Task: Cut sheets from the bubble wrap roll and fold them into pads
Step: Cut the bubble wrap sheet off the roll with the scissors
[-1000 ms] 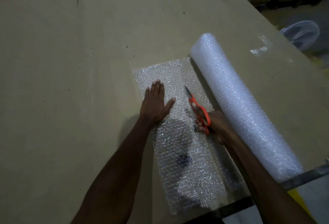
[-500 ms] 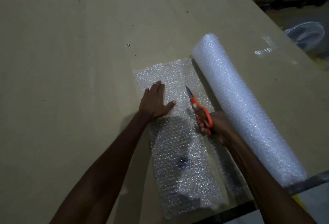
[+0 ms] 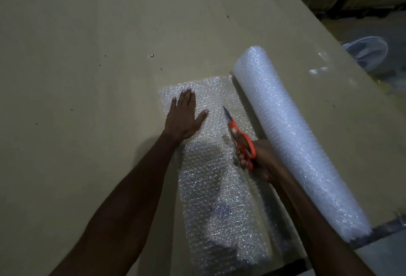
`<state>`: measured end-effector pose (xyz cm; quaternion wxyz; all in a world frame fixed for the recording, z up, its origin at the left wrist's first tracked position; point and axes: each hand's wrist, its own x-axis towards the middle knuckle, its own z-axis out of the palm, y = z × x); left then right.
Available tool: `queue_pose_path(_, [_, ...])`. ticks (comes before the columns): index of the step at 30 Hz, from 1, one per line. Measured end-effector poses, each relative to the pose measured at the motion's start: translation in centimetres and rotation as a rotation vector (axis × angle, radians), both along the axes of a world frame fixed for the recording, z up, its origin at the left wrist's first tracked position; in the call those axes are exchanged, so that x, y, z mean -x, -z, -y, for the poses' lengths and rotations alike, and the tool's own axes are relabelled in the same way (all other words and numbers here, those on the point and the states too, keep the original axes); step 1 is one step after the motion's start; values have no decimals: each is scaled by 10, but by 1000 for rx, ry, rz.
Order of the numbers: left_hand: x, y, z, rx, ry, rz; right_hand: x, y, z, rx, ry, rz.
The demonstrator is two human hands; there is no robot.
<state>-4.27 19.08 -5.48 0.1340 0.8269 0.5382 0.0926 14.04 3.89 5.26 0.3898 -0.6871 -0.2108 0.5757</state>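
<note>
Broad desk (image 3: 92, 104) topped with tan cardboard, filling nearly the whole view. Toward its right edge, a fat bubble wrap roll (image 3: 292, 135), lying slantwise from mid-desk down to the near right corner. Unrolled from it toward the desk's middle, one flat sheet (image 3: 215, 190), stretching from the near edge up to about mid-desk and seemingly still joined to the roll along its far stretch.

Left hand (image 3: 183, 119) laid flat on the far part of the sheet, fingers straight and together, thumb spread wide, pressing the wrap down and gripping nothing. Right hand (image 3: 258, 158) just beside the roll, fingers curled through the orange handles of the scissors (image 3: 238, 134), blades nearly together and pointing toward the far edge of the desk, tips on the sheet between the flat hand and the roll.

By the look of it, mid-cut: separating a sheet from the roll, working parallel to the roll from the near edge toward the far one, with only a short stretch left uncut ahead of the blades. How clean the cut behind the hand is cannot be told through the clear film. Next, probably: opening the blades, pushing on to the sheet's far end, keeping the flat hand clear of the tips. Folding not yet begun.
</note>
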Motion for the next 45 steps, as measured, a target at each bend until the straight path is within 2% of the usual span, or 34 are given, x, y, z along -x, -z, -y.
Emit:
queue_pose_path(12, [0,4,1,-3,-1,-6,0,1,-8,-14,-43,66])
queue_pose_path(18, [0,4,0,-12,-4,-15,2,3,-7,-12,-7,-13])
queue_pose_path(23, [-1,5,3,-15,-14,-11,0,6,-19,-4,-64,72])
queue_pose_path(34, [0,4,3,-9,-19,8,-1,21,-29,-27,-12,-3])
queue_pose_path(37, [0,4,4,-10,-17,4,-5,20,-27,-10,-55,48])
queue_pose_path(45, [0,5,3,6,-18,-6,1,18,-41,-31,12,-39])
